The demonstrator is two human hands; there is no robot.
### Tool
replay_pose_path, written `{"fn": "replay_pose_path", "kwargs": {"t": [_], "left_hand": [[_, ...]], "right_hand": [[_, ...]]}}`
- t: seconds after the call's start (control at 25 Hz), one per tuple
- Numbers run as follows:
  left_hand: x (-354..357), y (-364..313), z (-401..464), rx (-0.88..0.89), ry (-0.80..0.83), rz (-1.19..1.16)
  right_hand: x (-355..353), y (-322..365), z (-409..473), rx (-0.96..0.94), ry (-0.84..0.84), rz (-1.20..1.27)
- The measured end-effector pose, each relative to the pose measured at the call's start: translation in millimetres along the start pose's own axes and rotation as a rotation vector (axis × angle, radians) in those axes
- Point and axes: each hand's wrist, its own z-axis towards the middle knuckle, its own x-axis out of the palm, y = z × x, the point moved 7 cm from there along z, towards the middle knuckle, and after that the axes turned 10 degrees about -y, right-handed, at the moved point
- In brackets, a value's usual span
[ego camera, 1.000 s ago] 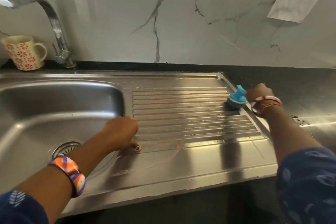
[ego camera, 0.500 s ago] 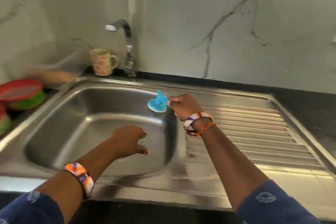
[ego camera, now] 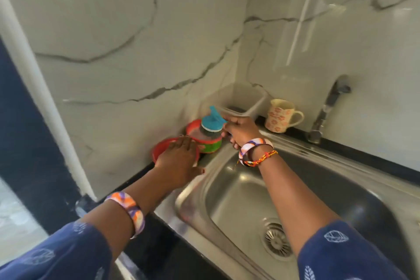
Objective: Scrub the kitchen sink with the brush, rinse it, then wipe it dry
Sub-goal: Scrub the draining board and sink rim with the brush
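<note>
**Head view: one brush held over a red tub at the sink's corner**

Two hands are shown reaching toward the counter corner left of one steel sink (ego camera: 229, 191). One blue brush (ego camera: 211, 123), its dark bristles facing down, is pinched by its handle in the curled fingers of the right hand (ego camera: 241, 130). The brush is held just above one round tub (ego camera: 210, 145) with a red rim and green side; whether the bristles touch it cannot be told. The left hand (ego camera: 179, 160) is laid flat, fingers straight and close together, over one red lid (ego camera: 159, 150) beside the tub. Beyond the right fingertips, one clear plastic container (ego camera: 245, 100) is seen against the marble wall. To the right of those fingers stand one flowered mug (ego camera: 280, 116) and one tap (ego camera: 327, 109). One drain strainer (ego camera: 277, 240) is visible in the basin.
</note>
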Motion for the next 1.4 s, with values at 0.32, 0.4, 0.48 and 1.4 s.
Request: {"fn": "replay_pose_path", "kwargs": {"t": [0.32, 0.4, 0.48, 1.4], "left_hand": [[20.7, 20.1, 36.8, 0.096, 0.068, -0.069], [21.5, 22.0, 40.6, 0.112, 0.055, -0.073], [19.8, 24.1, 42.1, 0.127, 0.033, -0.089], [-42.3, -41.4, 27.4, 0.314, -0.030, -0.173]], "right_hand": [[51.2, -6.7, 38.0, -0.179, -0.030, -0.464], [62.0, -2.6, 40.7, -0.197, 0.016, -0.388], [65.1, -1.6, 40.2, -0.196, 0.034, -0.351], [-36.3, -7.4, -33.1, 0.630, 0.138, 1.017]]}}
